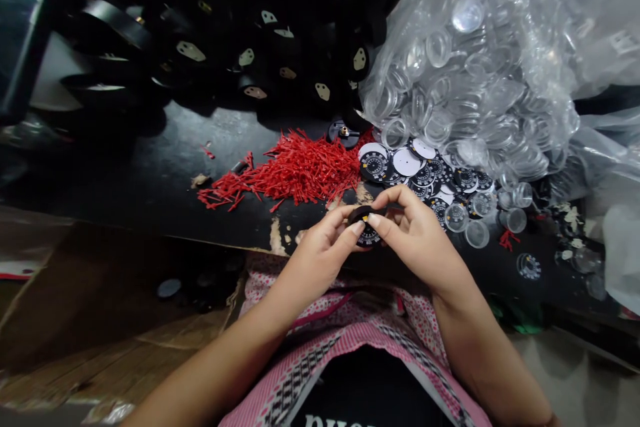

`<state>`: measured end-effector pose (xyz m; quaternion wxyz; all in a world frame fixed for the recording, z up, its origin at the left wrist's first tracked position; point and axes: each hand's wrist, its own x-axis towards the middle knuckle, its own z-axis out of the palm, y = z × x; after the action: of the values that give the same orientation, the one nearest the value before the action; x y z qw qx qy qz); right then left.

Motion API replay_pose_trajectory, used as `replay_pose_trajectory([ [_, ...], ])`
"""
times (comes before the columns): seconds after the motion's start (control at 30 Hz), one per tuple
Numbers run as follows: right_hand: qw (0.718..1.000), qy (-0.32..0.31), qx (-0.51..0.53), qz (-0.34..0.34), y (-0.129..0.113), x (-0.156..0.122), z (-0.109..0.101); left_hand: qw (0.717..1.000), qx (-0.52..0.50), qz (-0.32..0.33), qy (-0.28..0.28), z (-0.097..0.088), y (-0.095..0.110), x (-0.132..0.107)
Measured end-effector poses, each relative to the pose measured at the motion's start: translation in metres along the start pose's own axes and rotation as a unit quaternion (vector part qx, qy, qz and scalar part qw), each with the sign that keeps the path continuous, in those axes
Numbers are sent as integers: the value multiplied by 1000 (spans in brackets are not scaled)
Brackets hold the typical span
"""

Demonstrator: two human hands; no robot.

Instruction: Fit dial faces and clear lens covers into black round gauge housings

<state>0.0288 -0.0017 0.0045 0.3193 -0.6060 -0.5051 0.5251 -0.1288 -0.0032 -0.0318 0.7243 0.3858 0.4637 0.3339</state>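
Observation:
Between both hands, just over the table's front edge, is a small black round gauge with white markings and a yellow mark on its dial. My left hand grips its left side, thumb on the dial face. From the right, my right hand pinches it, with the thumb pressed near the yellow mark. Fingers hide part of the rim. Beyond the hands lies a pile of red pointers. Black printed dials, some turned white side up, are heaped to the right of it.
Clear plastic covers spill from a plastic bag at the back right. Many black housings with metal plates are stacked at the back. One black housing with a brass fitting lies behind the red pile. The black table has a worn front edge.

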Motion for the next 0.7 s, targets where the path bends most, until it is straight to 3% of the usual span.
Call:
replay_pose_trajectory([
  [0.17, 999, 37, -37, 0, -6, -2, 2, 999, 32, 9, -17, -5, 0, 2],
  [0.33, 999, 16, -37, 12, -7, -10, 5, 998, -15, 14, -63, -11, 4, 3],
  [0.5, 996, 38, -81, -18, -10, -19, 14, 988, 105, 55, -99, -29, 8, -4],
  [0.6, 990, -22, -130, -51, -16, -13, 16, 978, 178, 82, -74, -46, 6, -10],
  [0.7, 974, -24, -209, -80, -18, 4, 19, 995, 91, 40, 8, -60, 3, -12],
])
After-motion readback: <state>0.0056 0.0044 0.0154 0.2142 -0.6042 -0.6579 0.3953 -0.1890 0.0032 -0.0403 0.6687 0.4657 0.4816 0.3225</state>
